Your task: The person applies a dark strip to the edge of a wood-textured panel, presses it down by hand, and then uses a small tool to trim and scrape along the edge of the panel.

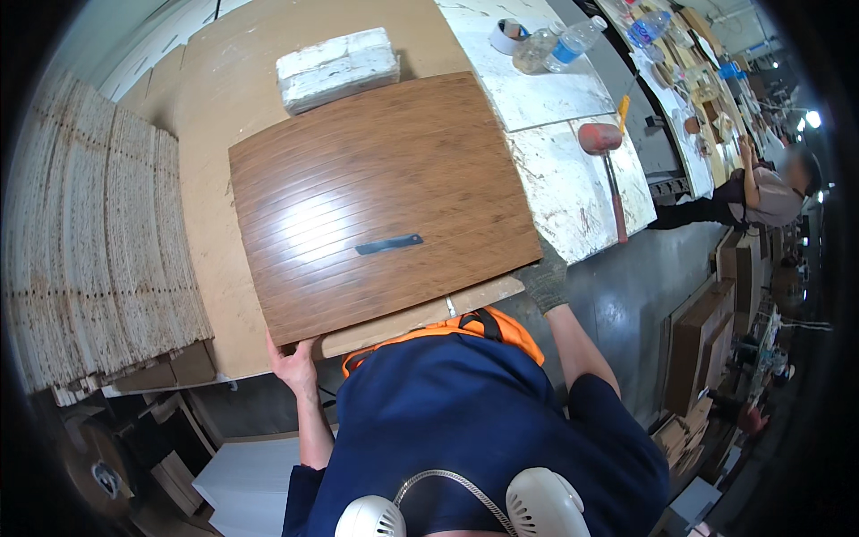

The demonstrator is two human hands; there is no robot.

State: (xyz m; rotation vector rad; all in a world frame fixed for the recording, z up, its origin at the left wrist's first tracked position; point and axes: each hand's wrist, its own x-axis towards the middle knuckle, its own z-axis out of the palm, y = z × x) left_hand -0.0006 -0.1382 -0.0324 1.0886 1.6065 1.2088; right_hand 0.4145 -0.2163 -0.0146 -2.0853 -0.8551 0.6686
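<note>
A brown wood-grain panel [429,161] with grooved lines lies on the cardboard-covered table in front of me. On top of it rests a dark, flat blade-like strip [389,244]. My bare left hand [293,365] grips the panel's near left corner, its fingers partly hidden at the edge. At the near right corner is my right hand [544,282] in a dark grey glove, closed on the panel's edge; some of its fingers are hidden. Below the near edge a strip of cardboard [412,318] shows.
A white-wrapped block [338,70] stands behind the panel. Stacked boards [98,233] rise at left. On the white surface at right lie a red-headed mallet [601,139], plastic bottles [573,45] and a tape roll [508,36]. Another person [774,192] stands at the far right.
</note>
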